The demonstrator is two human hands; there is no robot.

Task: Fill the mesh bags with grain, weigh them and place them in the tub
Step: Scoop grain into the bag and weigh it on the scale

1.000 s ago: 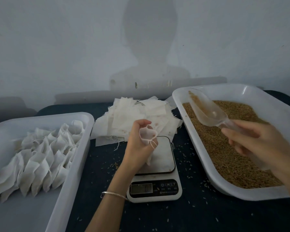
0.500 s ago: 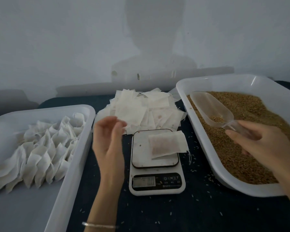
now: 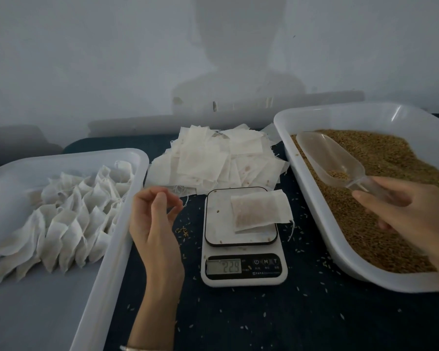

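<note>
Now a filled mesh bag point(image 3: 260, 211) lies flat on the scale point(image 3: 242, 239), whose display reads 22.9. The left hand point(image 3: 155, 224) hovers just left of the scale, fingers loosely curled, holding nothing. The right hand point(image 3: 411, 214) grips a clear scoop point(image 3: 332, 162) over the grain tray point(image 3: 345, 259). Filled bags point(image 3: 69, 219) stand in rows in the tub point(image 3: 107, 282) at left.

Filled mesh bag point(image 3: 260, 211) lying flat on scale point(image 3: 241, 239), drawstring end hanging over right edge. Grain point(image 3: 380, 198) heaped in white tray point(image 3: 340, 115) at right; empty bags point(image 3: 218, 155) piled behind scale. Filled bags point(image 3: 69, 211) packed in rows in left tub point(image 3: 127, 224).
</note>
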